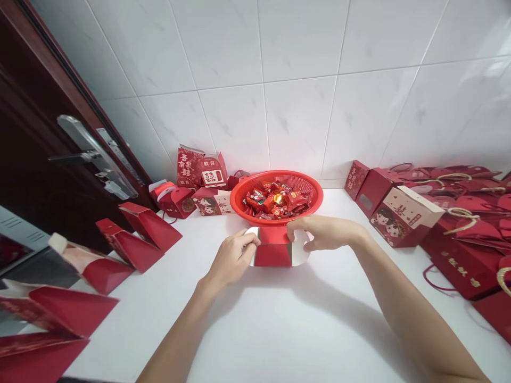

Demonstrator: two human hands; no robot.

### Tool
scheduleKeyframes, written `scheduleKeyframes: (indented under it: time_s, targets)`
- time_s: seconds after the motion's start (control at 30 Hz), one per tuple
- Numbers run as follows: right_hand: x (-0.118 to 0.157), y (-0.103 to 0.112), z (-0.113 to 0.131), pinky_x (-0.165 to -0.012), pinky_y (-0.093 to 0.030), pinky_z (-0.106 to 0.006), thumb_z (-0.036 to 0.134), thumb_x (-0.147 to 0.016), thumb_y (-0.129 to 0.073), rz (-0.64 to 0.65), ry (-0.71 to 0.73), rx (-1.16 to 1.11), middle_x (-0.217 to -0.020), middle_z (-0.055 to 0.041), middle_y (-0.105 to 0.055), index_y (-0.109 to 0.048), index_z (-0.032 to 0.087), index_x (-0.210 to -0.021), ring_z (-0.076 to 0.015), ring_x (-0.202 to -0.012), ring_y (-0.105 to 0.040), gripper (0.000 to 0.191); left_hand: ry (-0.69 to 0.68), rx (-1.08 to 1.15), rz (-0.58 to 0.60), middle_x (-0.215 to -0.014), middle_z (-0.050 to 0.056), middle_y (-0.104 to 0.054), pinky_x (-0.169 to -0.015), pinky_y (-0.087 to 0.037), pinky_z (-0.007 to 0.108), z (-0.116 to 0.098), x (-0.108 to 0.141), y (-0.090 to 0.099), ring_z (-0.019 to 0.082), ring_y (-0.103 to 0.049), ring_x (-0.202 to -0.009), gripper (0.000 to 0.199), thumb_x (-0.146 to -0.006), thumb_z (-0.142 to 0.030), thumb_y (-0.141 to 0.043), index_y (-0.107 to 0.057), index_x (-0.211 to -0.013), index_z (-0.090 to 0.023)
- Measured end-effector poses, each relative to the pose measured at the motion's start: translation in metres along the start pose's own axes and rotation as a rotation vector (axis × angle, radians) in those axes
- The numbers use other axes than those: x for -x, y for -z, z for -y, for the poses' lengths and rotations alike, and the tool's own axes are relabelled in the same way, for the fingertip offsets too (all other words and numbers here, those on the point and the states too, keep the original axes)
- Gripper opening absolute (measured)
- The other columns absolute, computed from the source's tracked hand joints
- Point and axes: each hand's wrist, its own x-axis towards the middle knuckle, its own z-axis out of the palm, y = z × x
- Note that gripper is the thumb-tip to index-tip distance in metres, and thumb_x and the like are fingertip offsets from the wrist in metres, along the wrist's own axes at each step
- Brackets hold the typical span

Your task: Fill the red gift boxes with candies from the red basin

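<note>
Between my two hands is a red paper gift box [273, 255], its white inner flaps spread out to both sides. My left hand [232, 256] pinches the left flap near the box's edge. With thumb and fingers, my right hand [319, 232] grips the right flap and the upper right edge. Just behind the box stands a red plastic basket [315, 199] holding many wrapped candies [275, 199] in red and shiny wrappers. Part of its front rim is hidden by my right hand.
Several folded red boxes [149, 234] stand along the left edge, near a dark door [35, 106]. More printed boxes [211, 169] sit against the tiled wall. At the right are a cream-and-red box [399, 213] and many red boxes with cord handles [459, 255].
</note>
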Motion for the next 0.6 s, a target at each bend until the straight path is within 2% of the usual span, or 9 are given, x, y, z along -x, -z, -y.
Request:
scheduleKeyframes:
  time_s: [0.1, 0.2, 0.4, 0.5, 0.6]
  targets:
    - [-0.003, -0.001, 0.006, -0.059, -0.039, -0.023, 0.001, -0.069, -0.064, 0.018, -0.026, 0.068, -0.090, -0.0013, -0.066, -0.071, 0.024, -0.098, -0.0175, -0.080, -0.058, 0.038, 0.031, 0.058, -0.004, -0.079, 0.001, -0.064, -0.060, -0.044, 0.027, 0.001, -0.002, -0.001, 0.016, -0.057, -0.064, 0.024, -0.083, -0.028, -0.046, -0.068, -0.074, -0.022]
    - [-0.002, -0.002, 0.010, -0.065, -0.041, -0.024, -0.001, -0.072, -0.061, 0.042, 0.018, 0.090, -0.101, -0.0033, -0.068, -0.075, 0.026, -0.101, -0.0209, -0.093, -0.061, 0.042, 0.076, 0.135, 0.005, -0.080, 0.003, -0.066, -0.060, -0.046, 0.026, 0.002, -0.005, 0.000, 0.018, -0.059, -0.069, 0.026, -0.083, -0.033, -0.050, -0.070, -0.072, -0.021]
    - [0.006, -0.003, 0.019, -0.068, -0.043, -0.024, 0.000, -0.074, -0.061, -0.004, 0.092, 0.036, -0.111, -0.0035, -0.068, -0.076, 0.031, -0.106, -0.0206, -0.096, -0.063, 0.047, 0.160, 0.268, 0.017, -0.079, 0.004, -0.071, -0.078, -0.050, 0.032, 0.007, -0.010, -0.001, 0.023, -0.063, -0.083, 0.042, -0.086, -0.049, -0.050, -0.073, -0.069, -0.019]
    - [0.009, -0.003, 0.024, -0.064, -0.042, -0.023, 0.000, -0.071, -0.062, -0.014, 0.133, 0.034, -0.107, -0.0028, -0.067, -0.074, 0.033, -0.115, -0.0181, -0.088, -0.063, 0.055, 0.165, 0.320, 0.098, -0.079, 0.004, -0.073, -0.081, -0.051, 0.034, 0.004, -0.010, 0.001, 0.024, -0.064, -0.085, 0.037, -0.084, -0.047, -0.055, -0.074, -0.071, -0.018]
    - [0.008, -0.003, 0.029, -0.063, -0.041, -0.023, 0.002, -0.074, -0.061, 0.015, 0.145, 0.070, -0.102, -0.0036, -0.066, -0.074, 0.030, -0.114, -0.0180, -0.086, -0.062, 0.051, 0.176, 0.448, 0.215, -0.099, 0.007, -0.075, -0.082, -0.053, 0.035, -0.001, -0.008, 0.006, 0.027, -0.066, -0.095, 0.029, -0.077, -0.038, -0.062, -0.077, -0.093, -0.019]
